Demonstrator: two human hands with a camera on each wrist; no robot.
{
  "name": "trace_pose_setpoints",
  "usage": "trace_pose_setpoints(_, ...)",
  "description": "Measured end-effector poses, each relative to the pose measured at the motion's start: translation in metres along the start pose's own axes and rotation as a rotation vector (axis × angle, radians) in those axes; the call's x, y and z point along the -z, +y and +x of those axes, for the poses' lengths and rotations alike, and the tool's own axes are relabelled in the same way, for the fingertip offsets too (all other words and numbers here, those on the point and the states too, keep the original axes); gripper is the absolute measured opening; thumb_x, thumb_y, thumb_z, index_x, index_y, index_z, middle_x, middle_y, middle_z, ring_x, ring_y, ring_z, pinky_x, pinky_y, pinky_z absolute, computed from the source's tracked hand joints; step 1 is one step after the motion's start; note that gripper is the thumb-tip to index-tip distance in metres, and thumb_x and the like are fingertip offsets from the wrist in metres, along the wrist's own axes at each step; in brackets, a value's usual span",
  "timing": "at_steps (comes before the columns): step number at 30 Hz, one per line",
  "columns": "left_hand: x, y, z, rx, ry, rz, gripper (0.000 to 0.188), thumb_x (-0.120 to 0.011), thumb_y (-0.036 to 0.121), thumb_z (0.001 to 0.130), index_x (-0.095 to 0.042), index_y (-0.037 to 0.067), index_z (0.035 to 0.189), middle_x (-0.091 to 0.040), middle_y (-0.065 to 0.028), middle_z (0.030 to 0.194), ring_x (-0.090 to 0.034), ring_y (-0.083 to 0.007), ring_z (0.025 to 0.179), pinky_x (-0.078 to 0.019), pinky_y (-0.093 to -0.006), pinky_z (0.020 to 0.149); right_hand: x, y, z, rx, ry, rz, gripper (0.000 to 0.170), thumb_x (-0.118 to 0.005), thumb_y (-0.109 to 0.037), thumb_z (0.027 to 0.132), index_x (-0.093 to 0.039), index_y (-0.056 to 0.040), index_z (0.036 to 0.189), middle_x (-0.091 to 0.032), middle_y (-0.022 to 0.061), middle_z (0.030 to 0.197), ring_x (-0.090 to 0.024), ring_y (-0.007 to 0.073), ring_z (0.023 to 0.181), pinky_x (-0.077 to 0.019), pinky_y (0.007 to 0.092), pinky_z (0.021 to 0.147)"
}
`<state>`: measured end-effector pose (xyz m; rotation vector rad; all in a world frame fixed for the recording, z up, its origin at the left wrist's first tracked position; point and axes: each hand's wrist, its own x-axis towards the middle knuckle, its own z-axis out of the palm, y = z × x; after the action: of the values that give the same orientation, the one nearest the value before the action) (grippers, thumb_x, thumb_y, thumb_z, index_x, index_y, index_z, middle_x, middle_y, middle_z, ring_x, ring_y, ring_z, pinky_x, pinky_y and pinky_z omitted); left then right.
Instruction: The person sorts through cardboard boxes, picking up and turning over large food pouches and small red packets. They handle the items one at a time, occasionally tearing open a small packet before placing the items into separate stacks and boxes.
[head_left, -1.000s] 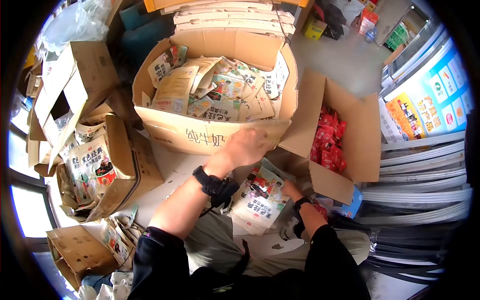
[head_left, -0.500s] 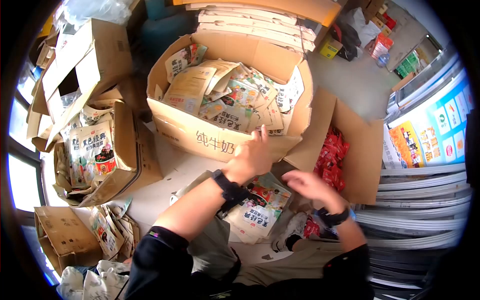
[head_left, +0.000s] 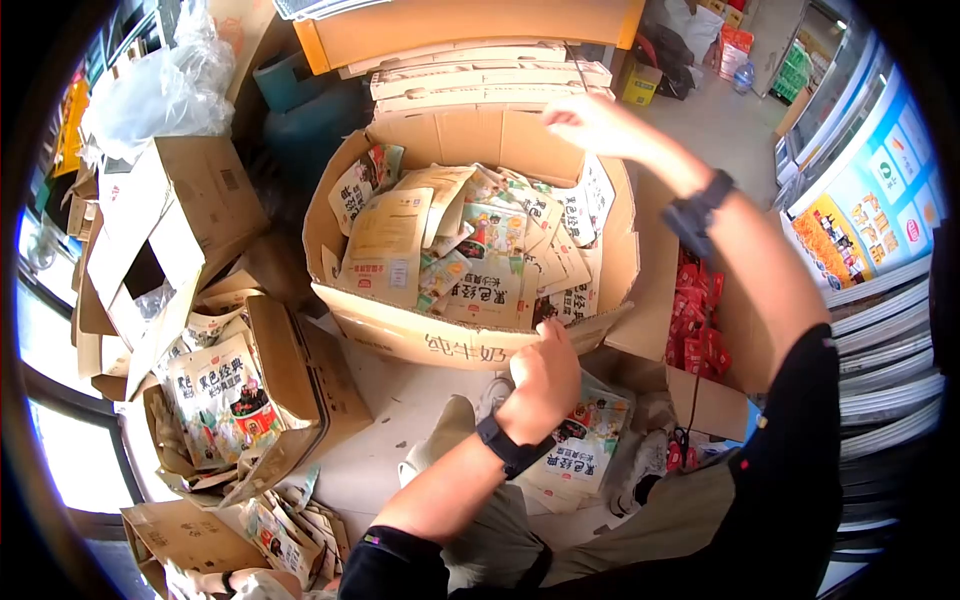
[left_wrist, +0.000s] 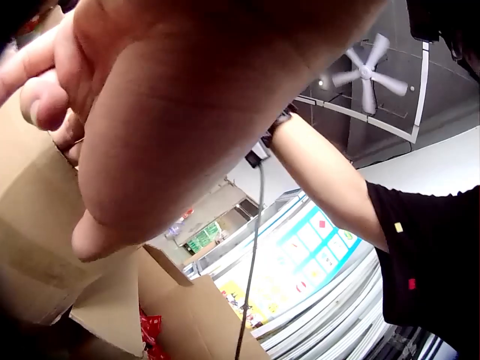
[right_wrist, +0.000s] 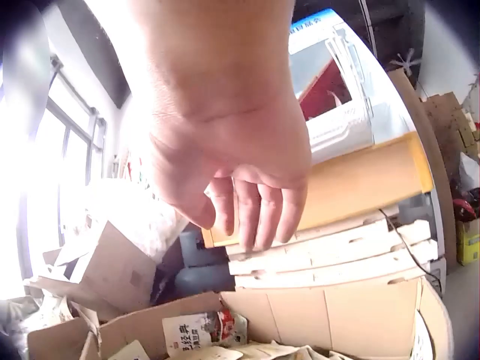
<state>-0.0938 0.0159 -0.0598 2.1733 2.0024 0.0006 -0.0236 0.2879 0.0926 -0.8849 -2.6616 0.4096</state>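
Note:
A large cardboard box (head_left: pixel 400 335) full of printed food packets (head_left: pixel 490 240) stands in front of me. My left hand (head_left: pixel 545 375) is at its near wall, with bent fingers at the rim; the left wrist view shows these fingers against the cardboard. Over the far right corner of the box, my right hand (head_left: pixel 590 125) hangs in the air with loosely bent fingers. Nothing shows in this right hand in the right wrist view. Below my left hand, a stack of similar flat packets (head_left: pixel 575 460) lies on the floor between my legs.
Red sachets (head_left: pixel 695 330) fill an open carton (head_left: pixel 640 310) on the right. Two packet-filled cartons, one upper (head_left: pixel 345 400) and one lower (head_left: pixel 185 530), stand on the left. Behind the big box are stacked pale boards (head_left: pixel 490 85) and a blue-green gas cylinder (head_left: pixel 310 110).
My right hand has left the floor packets and risen across to the far side of the big box. My left hand's fingers, straighter half a second ago, are now bent at the near rim.

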Motion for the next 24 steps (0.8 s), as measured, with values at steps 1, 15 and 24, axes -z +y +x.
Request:
trace_pose_setpoints(1, -0.001, 0.002, 0.001, 0.018, 0.010, 0.007, 0.063, -0.070, 0.039, 0.081, -0.045, -0.006, 0.117, -0.054, -0.0152, 0.104, -0.068, -0.0266, 0.074, -0.0550, -0.0349, 0.064, -0.018, -0.003, 0.013, -0.018, -0.027, -0.042, 0.023, -0.057, -0.015, 0.090, -0.063, -0.0019, 0.109, -0.069, 0.0123, 0.097, -0.065, 0.0235, 0.089, -0.0517, 0.0344, 0.082)
trace_pose_setpoints(15, 0.029, -0.020, 0.015, -0.143, -0.001, -0.047, 0.046, -0.060, 0.043, 0.086, -0.062, 0.000, 0.103, -0.064, -0.0205, 0.098, -0.066, -0.0365, 0.091, -0.0538, -0.0443, 0.076, 0.049, 0.067, -0.143, 0.339, 0.242, -0.891, 0.012, -0.061, -0.016, 0.077, -0.061, -0.0056, 0.084, -0.061, 0.0098, 0.079, -0.060, 0.0271, 0.081, -0.0490, 0.0396, 0.077)
trace_pose_setpoints(24, 0.047, -0.014, 0.027, -0.039, -0.126, -0.123, 0.043, -0.056, 0.041, 0.086, -0.069, 0.000, 0.093, -0.067, -0.0234, 0.093, -0.066, -0.0349, 0.088, -0.0507, -0.0437, 0.082, 0.179, 0.045, -0.396, 0.018, 0.436, -1.049, 0.009, -0.060, -0.011, 0.079, -0.066, -0.0056, 0.082, -0.066, 0.0096, 0.074, -0.065, 0.0255, 0.070, -0.0526, 0.0361, 0.069)
